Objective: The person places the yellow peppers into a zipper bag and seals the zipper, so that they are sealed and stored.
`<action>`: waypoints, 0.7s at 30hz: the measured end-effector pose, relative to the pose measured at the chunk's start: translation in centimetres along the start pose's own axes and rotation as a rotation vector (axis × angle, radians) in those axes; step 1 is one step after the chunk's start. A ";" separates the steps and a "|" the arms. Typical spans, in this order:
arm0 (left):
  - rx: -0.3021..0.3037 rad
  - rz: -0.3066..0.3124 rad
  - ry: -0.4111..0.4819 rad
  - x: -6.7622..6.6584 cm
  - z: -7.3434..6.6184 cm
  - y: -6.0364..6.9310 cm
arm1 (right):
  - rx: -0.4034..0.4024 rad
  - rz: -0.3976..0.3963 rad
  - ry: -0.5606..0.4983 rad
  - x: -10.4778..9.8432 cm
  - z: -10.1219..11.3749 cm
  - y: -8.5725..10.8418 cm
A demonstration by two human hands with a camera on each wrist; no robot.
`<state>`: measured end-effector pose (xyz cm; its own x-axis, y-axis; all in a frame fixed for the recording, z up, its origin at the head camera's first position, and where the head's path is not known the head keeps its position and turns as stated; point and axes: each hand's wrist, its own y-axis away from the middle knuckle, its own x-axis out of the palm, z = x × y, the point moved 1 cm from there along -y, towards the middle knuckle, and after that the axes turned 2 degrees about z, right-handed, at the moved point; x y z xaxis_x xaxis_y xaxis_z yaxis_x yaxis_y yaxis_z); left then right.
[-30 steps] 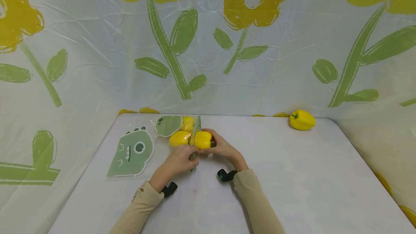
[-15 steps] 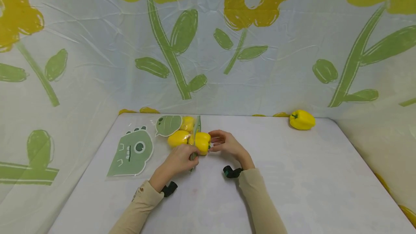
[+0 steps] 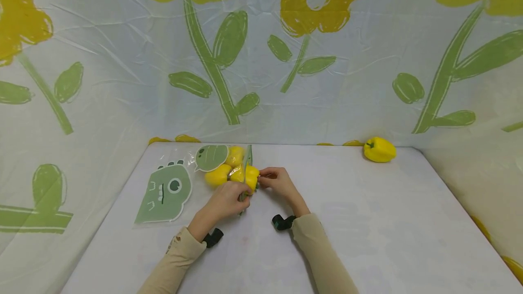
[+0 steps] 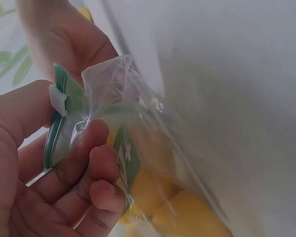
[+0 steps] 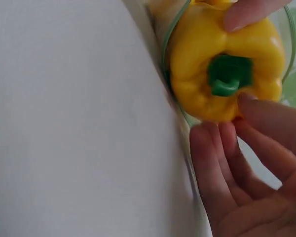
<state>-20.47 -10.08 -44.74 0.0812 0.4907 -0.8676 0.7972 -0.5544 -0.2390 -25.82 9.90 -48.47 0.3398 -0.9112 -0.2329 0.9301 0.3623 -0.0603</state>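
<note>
A clear bag with green dinosaur print [image 3: 165, 192] lies on the table, its mouth facing right. The left hand [image 3: 228, 201] pinches the green-edged rim of the bag [image 4: 56, 140] between thumb and fingers. Inside, yellow peppers [image 3: 217, 176] show through the plastic. Another yellow pepper [image 5: 227, 44], its green stem facing outward, sits in the mouth of the bag, partly inside. The right hand [image 3: 282, 185] touches the stem end of this pepper with its fingertips, fingers bent but not wrapped round it, as the right wrist view [image 5: 261, 163] shows.
A single yellow pepper [image 3: 380, 149] lies at the back right of the white table [image 3: 388, 221]. Behind the table hangs a cloth [image 3: 347, 103] printed with flowers. Black devices [image 3: 283, 222] are strapped at both wrists.
The pepper at the bag's mouth has moved left, deeper into the bag, and those inside have shifted slightly left. The right hand let go of its grip, drew back, then came to the stem end.
</note>
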 end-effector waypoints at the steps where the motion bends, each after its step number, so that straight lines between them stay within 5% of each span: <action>1: 0.001 -0.001 0.003 0.0 0.0 0.0 | -0.004 0.015 0.003 0.1 0.1 0.0; 11: 0.012 0.001 0.011 -0.1 0.0 0.0 | -0.044 0.128 -0.116 -0.7 0.3 0.1; 21: -0.009 0.025 -0.008 -0.3 -0.3 -0.1 | -0.132 0.295 -0.040 0.2 0.7 0.2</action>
<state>-20.35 -9.96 -44.33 0.0966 0.4713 -0.8767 0.8004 -0.5604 -0.2131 -25.44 9.70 -47.84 0.5999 -0.7690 -0.2210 0.7654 0.6320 -0.1217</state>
